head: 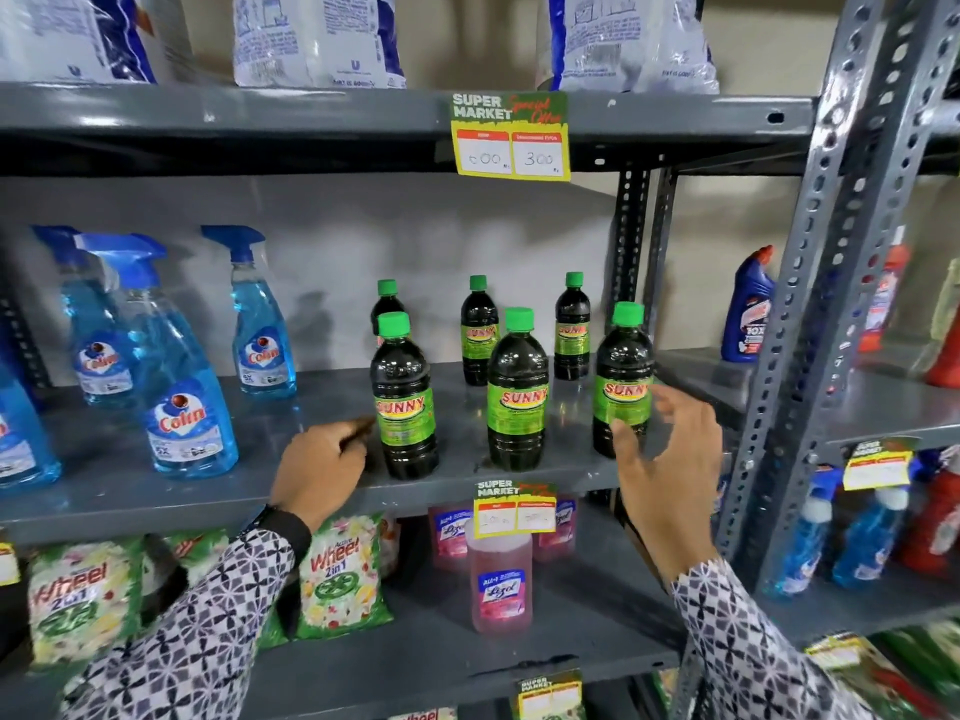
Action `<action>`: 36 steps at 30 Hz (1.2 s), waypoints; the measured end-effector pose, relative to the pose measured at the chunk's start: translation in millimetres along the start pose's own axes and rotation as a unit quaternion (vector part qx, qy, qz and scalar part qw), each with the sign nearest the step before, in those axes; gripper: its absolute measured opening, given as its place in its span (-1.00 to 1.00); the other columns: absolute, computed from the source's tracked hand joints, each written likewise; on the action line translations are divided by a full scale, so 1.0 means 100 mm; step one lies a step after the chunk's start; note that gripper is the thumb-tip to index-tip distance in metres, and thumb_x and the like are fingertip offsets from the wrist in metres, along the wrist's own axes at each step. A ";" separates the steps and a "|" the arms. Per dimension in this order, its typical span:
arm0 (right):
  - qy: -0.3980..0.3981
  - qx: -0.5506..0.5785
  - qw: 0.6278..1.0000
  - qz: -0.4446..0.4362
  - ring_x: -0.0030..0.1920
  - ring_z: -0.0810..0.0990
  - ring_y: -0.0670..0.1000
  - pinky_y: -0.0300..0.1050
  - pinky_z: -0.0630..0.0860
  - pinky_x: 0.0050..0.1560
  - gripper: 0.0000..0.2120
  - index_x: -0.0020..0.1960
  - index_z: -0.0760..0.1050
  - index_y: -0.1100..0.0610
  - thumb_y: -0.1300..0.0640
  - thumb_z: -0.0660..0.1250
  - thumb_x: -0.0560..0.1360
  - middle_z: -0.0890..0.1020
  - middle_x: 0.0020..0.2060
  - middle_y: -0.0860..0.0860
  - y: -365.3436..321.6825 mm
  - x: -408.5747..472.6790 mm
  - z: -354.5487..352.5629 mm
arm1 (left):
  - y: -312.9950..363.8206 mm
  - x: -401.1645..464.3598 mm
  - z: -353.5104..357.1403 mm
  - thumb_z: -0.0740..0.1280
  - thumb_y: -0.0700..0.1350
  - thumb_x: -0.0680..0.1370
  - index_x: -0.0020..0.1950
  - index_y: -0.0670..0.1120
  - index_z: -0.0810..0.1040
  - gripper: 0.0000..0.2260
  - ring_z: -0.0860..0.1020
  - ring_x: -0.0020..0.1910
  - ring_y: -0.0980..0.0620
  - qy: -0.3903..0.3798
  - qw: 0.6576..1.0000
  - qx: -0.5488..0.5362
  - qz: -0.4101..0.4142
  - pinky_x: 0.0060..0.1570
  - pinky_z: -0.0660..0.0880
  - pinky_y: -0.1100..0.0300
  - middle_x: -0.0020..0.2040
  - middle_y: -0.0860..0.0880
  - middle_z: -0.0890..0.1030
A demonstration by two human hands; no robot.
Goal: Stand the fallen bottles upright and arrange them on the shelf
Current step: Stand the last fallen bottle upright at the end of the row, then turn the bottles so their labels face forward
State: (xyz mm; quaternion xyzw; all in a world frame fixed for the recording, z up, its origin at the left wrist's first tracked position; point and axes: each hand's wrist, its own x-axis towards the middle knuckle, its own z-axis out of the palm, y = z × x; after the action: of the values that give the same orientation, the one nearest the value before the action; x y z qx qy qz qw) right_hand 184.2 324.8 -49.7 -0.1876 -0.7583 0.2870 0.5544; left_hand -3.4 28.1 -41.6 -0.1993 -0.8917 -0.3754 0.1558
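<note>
Several dark Sunny bottles with green caps stand upright on the grey middle shelf (291, 491). Three stand in front: the left one (403, 402), the middle one (517, 397) and the right one (622, 387). Three more stand behind, at the back left (387, 301), back middle (478, 330) and back right (571, 330). My left hand (322, 467) rests on the shelf just left of the front left bottle, fingers loosely curled, holding nothing. My right hand (670, 459) hovers open beside the front right bottle, fingers spread, thumb close to its base.
Blue Colin spray bottles (182, 387) stand at the left of the same shelf. A slotted steel upright (810, 304) bounds the right side. Price tags (511, 137) hang on the shelf edges. Below are Wheel packets (343, 579) and pink Lizol bottles (501, 584).
</note>
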 end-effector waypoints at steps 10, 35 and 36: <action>-0.365 0.138 0.921 0.010 0.61 0.34 0.07 0.15 0.35 0.58 -0.23 0.68 0.17 0.04 0.08 0.46 0.59 0.37 0.61 0.01 -0.90 -0.39 1.10 | -0.07 -0.02 -0.22 0.39 -0.33 0.53 0.42 -0.09 0.53 -0.54 0.63 0.26 0.10 -0.165 0.948 -0.273 0.006 0.36 0.47 0.12 0.20 0.05 0.71; -0.380 0.173 0.908 0.042 0.09 0.59 -0.46 -0.35 0.52 0.29 -0.39 0.58 0.35 0.09 0.32 0.44 0.59 0.56 0.12 -0.36 -1.01 -0.42 1.53 | -0.18 -0.04 -0.31 0.56 -0.27 0.42 0.35 0.07 0.50 -0.43 0.67 0.17 0.16 -0.113 0.938 -0.325 0.034 0.15 0.57 0.32 0.12 0.24 0.69; -0.380 0.174 0.908 0.039 0.10 0.59 -0.47 -0.33 0.52 0.32 -0.38 0.59 0.34 0.09 0.34 0.43 0.59 0.57 0.14 -0.34 -1.01 -0.43 1.54 | -0.17 -0.05 -0.31 0.57 -0.26 0.41 0.35 0.08 0.50 -0.43 0.67 0.15 0.17 -0.108 0.939 -0.324 0.035 0.15 0.57 0.32 0.11 0.25 0.69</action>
State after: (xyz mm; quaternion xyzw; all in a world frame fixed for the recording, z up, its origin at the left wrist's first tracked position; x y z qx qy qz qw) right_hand 55.4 186.5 -49.6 0.0052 -0.8417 0.4852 0.2367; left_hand -3.4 -6.9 -33.2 -0.3098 -0.7254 -0.6146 -0.0010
